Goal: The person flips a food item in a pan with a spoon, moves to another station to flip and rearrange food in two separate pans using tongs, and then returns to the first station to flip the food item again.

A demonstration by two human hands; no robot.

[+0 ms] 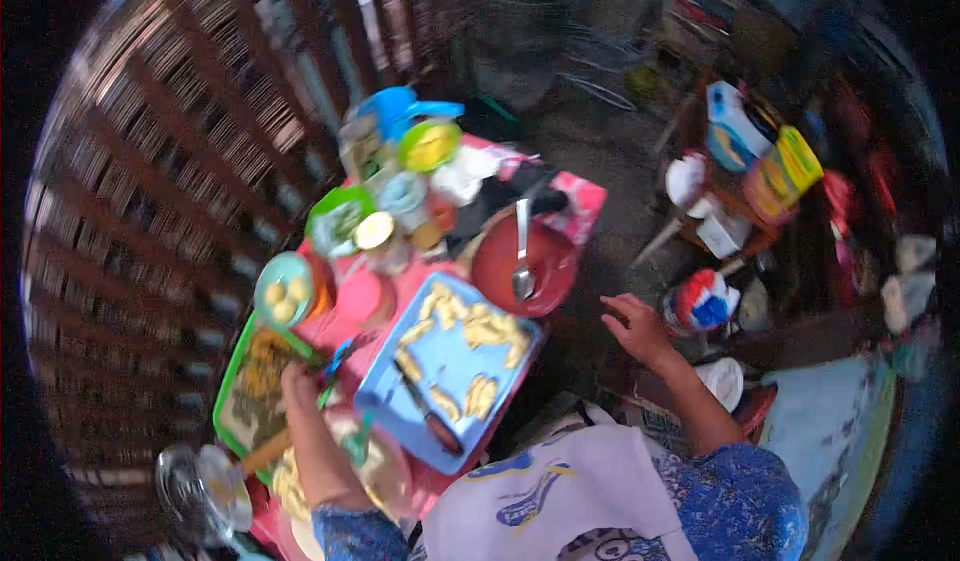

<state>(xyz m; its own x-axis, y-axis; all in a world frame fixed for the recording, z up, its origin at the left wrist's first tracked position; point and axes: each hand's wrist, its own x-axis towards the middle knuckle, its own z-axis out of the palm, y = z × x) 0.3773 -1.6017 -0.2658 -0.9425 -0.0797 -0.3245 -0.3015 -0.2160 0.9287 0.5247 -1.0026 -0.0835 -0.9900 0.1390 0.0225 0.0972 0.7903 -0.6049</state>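
My left hand (297, 381) is over the edge of a green-rimmed tray (222, 401) that holds brownish and orange food. Its fingers are blurred, so I cannot make out whether they grip anything. Just right of it lies a small blue and green object (338, 359). My right hand (637, 329) hangs in the air right of the table, fingers apart, holding nothing. Between the hands is a light blue tray (385, 396) with pale yellow, banana-like pieces (490, 331) and a dark-handled knife (432, 416). A metal spoon (522, 261) rests in a red bowl (555, 276) behind it.
A teal bowl (262, 296) with round pale pieces, a pink-lidded container (362, 299), jars (378, 236) and a green bowl (415, 161) crowd the table's back. Wooden slats (180, 161) border the left. A cluttered side table (735, 201) with packages stands at right.
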